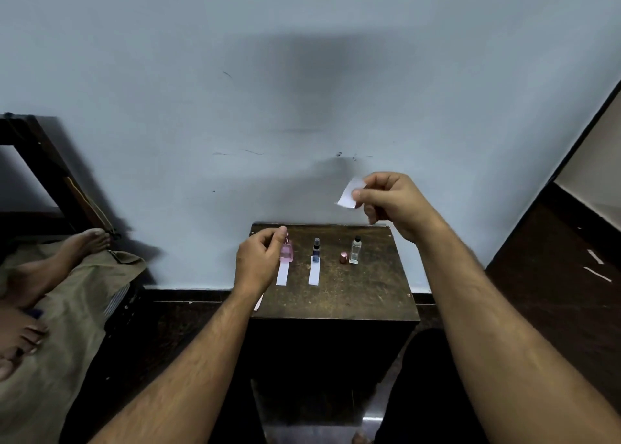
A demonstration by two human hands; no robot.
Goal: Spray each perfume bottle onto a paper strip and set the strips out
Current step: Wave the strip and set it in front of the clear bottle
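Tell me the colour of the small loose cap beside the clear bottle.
Metallic rose-pink round cap, clearest in the head view.

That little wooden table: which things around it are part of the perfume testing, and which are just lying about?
Part of the job:
pink bottle
blue bottle
clear bottle
pink cap
two laid strips
strip pinched in right hand
left hand

Just lying about:
paper scraps on floor
brown cloth

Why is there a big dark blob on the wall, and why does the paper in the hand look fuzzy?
In the head view the blob is a soft shadow on the wall; the paper strip pinched by the right hand is smeared by motion blur, while the strips on the wooden stand look sharp. The wide lens bends the room's edges.
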